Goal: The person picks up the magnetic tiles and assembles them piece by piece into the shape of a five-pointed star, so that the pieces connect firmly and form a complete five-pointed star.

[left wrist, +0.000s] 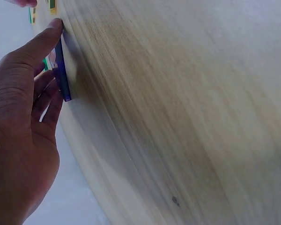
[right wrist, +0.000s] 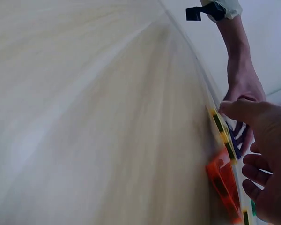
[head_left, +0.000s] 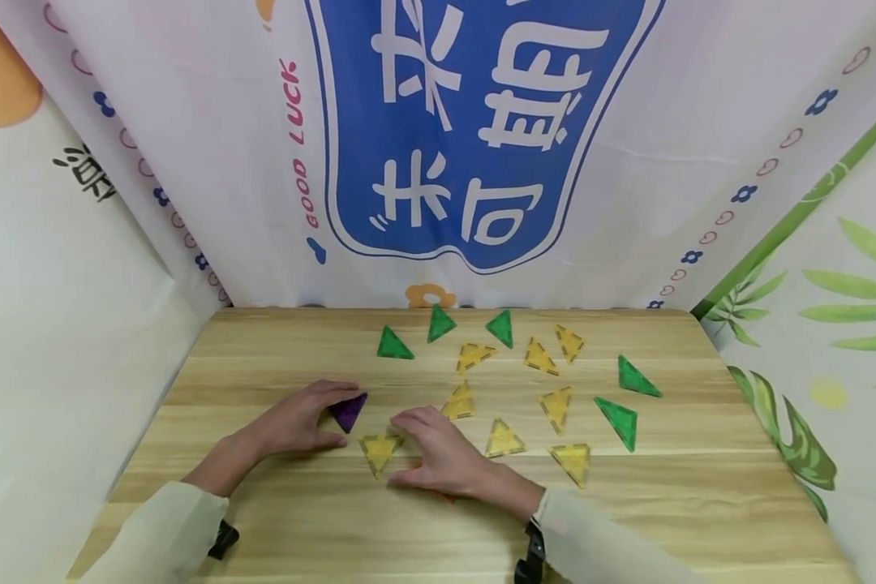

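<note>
My left hand (head_left: pixel 299 418) pinches a purple triangular tile (head_left: pixel 349 411) between thumb and fingers, low over the wooden table (head_left: pixel 277 527). In the left wrist view that purple tile (left wrist: pixel 62 70) appears edge-on, the thumb at one end and the fingers along its far side. My right hand (head_left: pixel 445 454) is spread, thumb and forefinger apart, beside a yellow triangular tile (head_left: pixel 380 453). An orange tile (right wrist: pixel 225 185) lies under this hand, mostly hidden from the head view. The right thumb overlaps the yellow tile in the right wrist view.
Several yellow triangular tiles (head_left: pixel 505 439) are scattered to the right of centre. Green triangular tiles (head_left: pixel 394 344) lie along the back, with two more green ones (head_left: pixel 619 422) at the right. A printed cloth (head_left: pixel 445 284) hangs behind the table's back edge.
</note>
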{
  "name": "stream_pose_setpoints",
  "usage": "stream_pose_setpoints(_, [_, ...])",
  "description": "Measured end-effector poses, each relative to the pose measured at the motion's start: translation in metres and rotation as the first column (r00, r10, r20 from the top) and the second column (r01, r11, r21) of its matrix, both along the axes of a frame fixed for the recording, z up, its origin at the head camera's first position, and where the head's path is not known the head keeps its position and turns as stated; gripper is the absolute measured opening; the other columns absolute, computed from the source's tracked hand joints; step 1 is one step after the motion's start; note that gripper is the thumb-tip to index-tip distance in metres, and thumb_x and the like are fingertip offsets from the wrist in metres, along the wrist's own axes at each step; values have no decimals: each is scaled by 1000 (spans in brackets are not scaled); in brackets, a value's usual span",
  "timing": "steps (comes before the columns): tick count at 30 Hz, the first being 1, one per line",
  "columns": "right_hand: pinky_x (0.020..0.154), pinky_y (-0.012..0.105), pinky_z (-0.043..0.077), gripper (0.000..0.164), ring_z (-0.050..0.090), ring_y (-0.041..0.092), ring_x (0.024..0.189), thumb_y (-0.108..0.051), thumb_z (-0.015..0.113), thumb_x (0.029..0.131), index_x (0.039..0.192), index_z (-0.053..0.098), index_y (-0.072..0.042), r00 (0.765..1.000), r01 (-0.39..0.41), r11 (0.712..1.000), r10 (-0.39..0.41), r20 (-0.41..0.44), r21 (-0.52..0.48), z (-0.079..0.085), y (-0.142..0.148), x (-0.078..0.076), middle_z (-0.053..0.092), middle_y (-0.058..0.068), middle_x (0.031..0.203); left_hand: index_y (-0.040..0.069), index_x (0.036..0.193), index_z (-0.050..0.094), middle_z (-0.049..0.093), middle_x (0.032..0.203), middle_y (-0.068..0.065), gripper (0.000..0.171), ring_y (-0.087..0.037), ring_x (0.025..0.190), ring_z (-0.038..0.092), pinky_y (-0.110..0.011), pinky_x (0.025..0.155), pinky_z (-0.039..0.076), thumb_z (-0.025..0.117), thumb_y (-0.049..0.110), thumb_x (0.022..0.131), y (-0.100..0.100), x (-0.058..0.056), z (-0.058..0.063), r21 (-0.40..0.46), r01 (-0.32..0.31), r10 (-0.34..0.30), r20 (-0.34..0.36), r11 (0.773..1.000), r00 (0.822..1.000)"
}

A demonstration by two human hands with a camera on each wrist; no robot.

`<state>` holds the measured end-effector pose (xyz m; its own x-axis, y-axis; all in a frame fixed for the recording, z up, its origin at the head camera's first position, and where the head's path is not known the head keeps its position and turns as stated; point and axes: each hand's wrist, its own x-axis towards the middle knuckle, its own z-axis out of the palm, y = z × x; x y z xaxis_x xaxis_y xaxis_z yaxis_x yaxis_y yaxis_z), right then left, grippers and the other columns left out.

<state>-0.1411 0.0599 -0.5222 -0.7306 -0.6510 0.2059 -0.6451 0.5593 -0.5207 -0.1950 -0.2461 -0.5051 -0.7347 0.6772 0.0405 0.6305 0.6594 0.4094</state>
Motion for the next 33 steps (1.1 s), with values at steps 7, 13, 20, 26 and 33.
stream_pose_setpoints(7, [107,29,51,70,61,18,122,-44,92,81,134,70,-5,998,14,1000,-14,-54,-5,-4,-23,3,70,6,133,5,147,62,64,145,-13,68,-35,135,58,-55,109,51,89,27,89,2,-2,-1,0,15,-15,-20,1000,1000])
stream_pose_setpoints(13, [103,26,51,60,62,16,116,-42,92,82,127,74,-7,994,45,999,-44,-98,6,-9,-30,4,72,4,128,5,144,65,65,143,-13,63,-35,134,59,-54,108,52,88,24,89,3,-4,-1,-2,11,-11,-4,1000,1000])
stream_pose_setpoints(20, [94,25,55,53,63,16,109,-43,93,80,117,79,-9,985,124,992,-123,-121,1,-10,-30,-3,73,3,118,1,138,69,68,137,-15,61,-36,127,63,-53,101,56,90,26,87,4,-2,-3,12,0,0,-41,1000,999])
stream_pose_setpoints(26, [92,27,56,53,65,17,107,-45,94,78,115,80,-10,971,210,978,-208,-116,10,-10,-31,-12,73,2,114,0,136,70,68,136,-14,62,-34,125,64,-50,99,58,91,29,86,9,1,-4,3,-2,2,-64,1000,998])
stream_pose_setpoints(33, [91,28,56,52,64,17,105,-45,91,80,116,79,-10,960,257,966,-251,-124,31,-9,-36,-16,72,2,113,-2,131,72,69,130,-16,62,-33,119,66,-48,94,60,93,32,83,16,5,-7,18,44,-41,-150,999,988])
